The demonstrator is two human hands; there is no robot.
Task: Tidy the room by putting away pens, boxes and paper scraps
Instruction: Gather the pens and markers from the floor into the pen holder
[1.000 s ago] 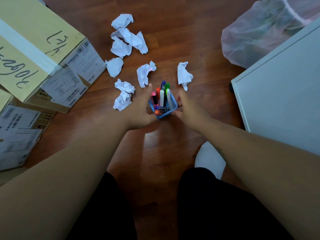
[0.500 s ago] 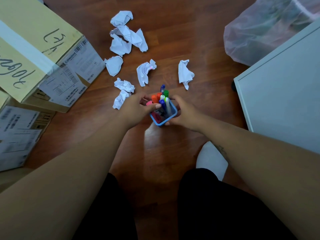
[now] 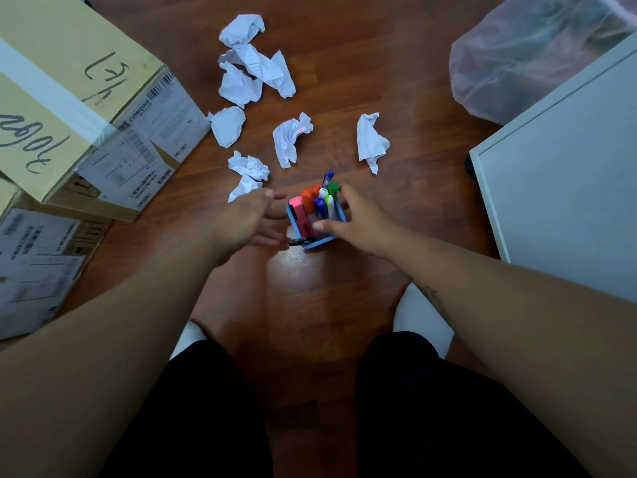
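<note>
A small blue pen holder (image 3: 322, 240) stands on the wooden floor, packed with coloured markers (image 3: 319, 201). My right hand (image 3: 358, 220) grips its right side, thumb across the front rim and fingers behind. My left hand (image 3: 246, 220) hovers just left of the holder with fingers spread and loose, holding nothing. Several crumpled white paper scraps (image 3: 291, 138) lie on the floor beyond the holder. Cardboard boxes (image 3: 82, 108) are stacked at the left.
A translucent plastic bag (image 3: 524, 53) sits at the top right. A white cabinet (image 3: 568, 188) fills the right side. My knees in black trousers (image 3: 431, 408) and white socks (image 3: 420, 315) are at the bottom.
My left hand has let go of the pen holder and drawn back to the left with its fingers spread. My right hand keeps its grip on the holder.
</note>
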